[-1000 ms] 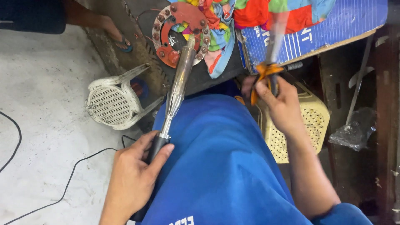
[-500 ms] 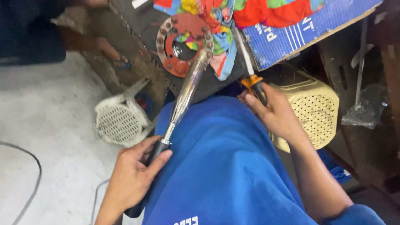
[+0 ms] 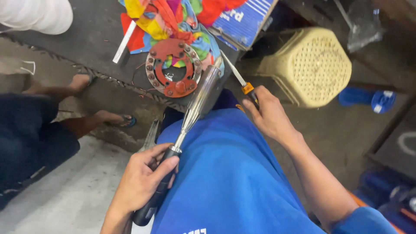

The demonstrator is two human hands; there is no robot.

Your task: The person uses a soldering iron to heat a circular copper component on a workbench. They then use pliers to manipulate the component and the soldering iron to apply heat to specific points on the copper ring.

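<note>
gripping a long chrome tool point(image 3: 197, 106) by its black handle with the left hand point(image 3: 141, 182), fingers point(image 3: 167, 167) clamped round the grip just below the metal collar. lying slantwise over the blue-clad lap point(image 3: 229, 173), its thick polished end reaching up against the edge of the dark worktop point(image 3: 91, 39), just beside a round red plate point(image 3: 173, 67) studded with metal bolts. holding a screwdriver point(image 3: 242, 84) in the right hand point(image 3: 271, 115), fingers closed on its orange-and-black handle, blade pointing up toward the tool's thick end.

probably handling stiff and fairly heavy at the far end, that chrome tool, and slippery along the polished barrel; likely best taken at the black handle, as now. screwdriver looking light and rigid, easy to steer from the handle.

counting: one chrome tool, one screwdriver, one red plate, one heap of bright cloth point(image 3: 173, 17), one blue box point(image 3: 245, 19), one perforated yellow stool point(image 3: 320, 65). showing at the left, another person's two sandalled feet point(image 3: 102, 102).
</note>
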